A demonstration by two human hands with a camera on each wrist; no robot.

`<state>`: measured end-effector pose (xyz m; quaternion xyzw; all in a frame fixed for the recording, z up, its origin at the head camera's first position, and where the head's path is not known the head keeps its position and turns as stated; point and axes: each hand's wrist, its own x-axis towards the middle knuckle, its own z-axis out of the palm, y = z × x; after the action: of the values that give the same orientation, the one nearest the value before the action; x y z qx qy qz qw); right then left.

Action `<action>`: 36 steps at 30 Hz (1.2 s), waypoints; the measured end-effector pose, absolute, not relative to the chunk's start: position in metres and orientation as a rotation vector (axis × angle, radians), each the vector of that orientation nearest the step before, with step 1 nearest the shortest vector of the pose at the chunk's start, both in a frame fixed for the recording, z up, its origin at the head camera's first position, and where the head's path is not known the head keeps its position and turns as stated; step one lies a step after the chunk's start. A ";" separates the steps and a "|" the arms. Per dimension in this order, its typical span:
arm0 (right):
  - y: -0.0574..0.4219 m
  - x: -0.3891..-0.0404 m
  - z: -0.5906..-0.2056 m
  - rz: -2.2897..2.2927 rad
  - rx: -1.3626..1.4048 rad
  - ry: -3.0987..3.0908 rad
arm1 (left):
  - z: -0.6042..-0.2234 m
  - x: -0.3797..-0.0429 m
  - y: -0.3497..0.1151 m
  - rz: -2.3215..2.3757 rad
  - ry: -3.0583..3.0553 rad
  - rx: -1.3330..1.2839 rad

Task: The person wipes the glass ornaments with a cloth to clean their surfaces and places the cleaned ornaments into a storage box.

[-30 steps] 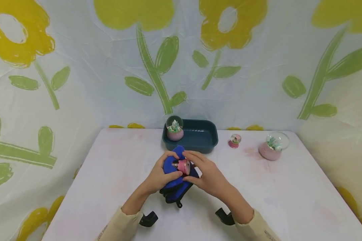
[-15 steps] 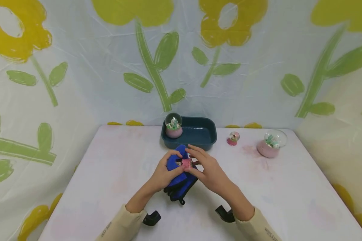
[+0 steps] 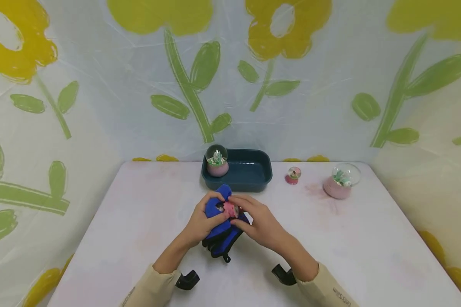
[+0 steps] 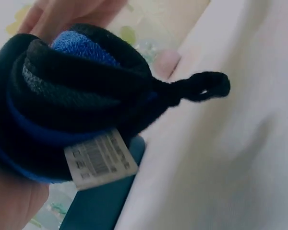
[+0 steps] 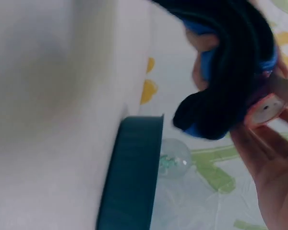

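Note:
In the head view my left hand (image 3: 196, 223) grips a folded blue cloth (image 3: 217, 232) with black edging, wrapped against a small snow globe (image 3: 230, 209). The globe lies on its side, its pink base turned toward my right hand (image 3: 264, 221). My right thumb and fingers pinch that base. The clear ball is mostly covered by cloth and fingers. From the left wrist, the cloth's layered black edges show, with a hanging loop (image 4: 209, 87) and a white printed label (image 4: 102, 158). The right wrist view shows the base's round, pale underside (image 5: 268, 109) beside the fingers.
Behind the hands stands a dark teal tray (image 3: 249, 186), with a pink-based snow globe (image 3: 217, 169) in its left end. To its right are a small snow globe (image 3: 293, 175) and a larger one (image 3: 339, 187). A flowered sheet hangs behind the table.
The small globe has turned between the hands; its underside faced up more a second ago. Both hands keep their hold with cloth and globe, and the head view has shifted slightly.

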<state>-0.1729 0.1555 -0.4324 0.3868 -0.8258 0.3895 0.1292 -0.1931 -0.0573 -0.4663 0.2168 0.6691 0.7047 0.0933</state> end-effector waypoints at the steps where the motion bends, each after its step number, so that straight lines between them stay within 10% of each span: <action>1: 0.154 -0.174 -0.433 1.107 1.135 -2.384 | -0.466 -0.193 -0.058 2.108 1.968 0.640; 36: 0.139 -0.184 -0.443 1.049 1.060 -2.492 | -0.481 -0.202 -0.076 2.109 1.878 0.609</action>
<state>-0.1836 0.1394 -0.4432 0.3625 -0.8520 0.3587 0.1184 -0.2015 -0.0757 -0.4814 0.2090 0.6450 0.7242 0.1260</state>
